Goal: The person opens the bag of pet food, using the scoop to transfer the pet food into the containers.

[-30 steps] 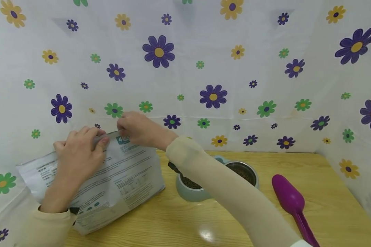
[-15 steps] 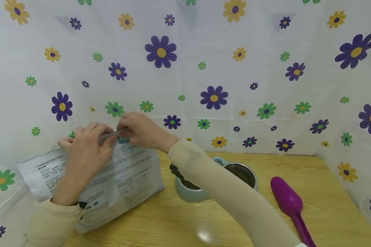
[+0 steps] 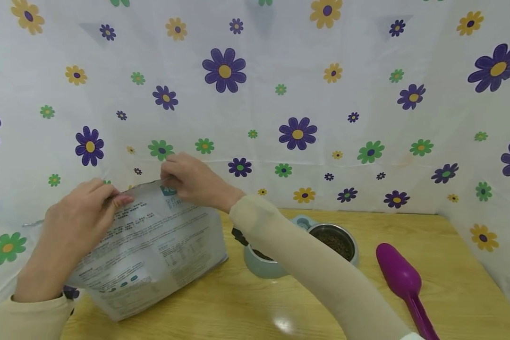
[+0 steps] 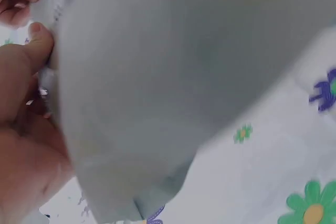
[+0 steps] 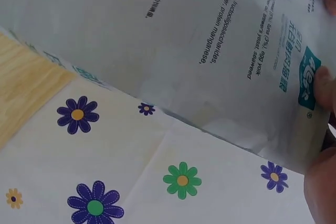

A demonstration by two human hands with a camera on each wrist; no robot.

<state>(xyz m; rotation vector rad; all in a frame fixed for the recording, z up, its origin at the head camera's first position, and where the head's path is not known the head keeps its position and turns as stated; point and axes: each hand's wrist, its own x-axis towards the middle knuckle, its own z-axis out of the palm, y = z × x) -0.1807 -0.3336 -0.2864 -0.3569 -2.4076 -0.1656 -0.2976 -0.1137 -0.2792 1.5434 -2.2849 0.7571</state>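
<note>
A silvery-white pet food bag, printed with text and a teal logo, leans on the table at the left in the head view. My left hand pinches its top edge on the left, thumb in front and fingers behind. Near the right end of that edge, my right hand pinches the bag beside the logo. In the left wrist view the bag's plain grey side fills most of the frame, next to the left hand. The right wrist view shows the printed panel and the right thumb on it.
A pale blue-green double bowl with brown kibble stands right of the bag, partly hidden by the right forearm. Further right lies a purple scoop on the wooden table. A flowered cloth hangs behind.
My left hand first shifted right along the bag's top edge, close to the right hand, then slid back left. The right hand has stayed at its end of the edge.
</note>
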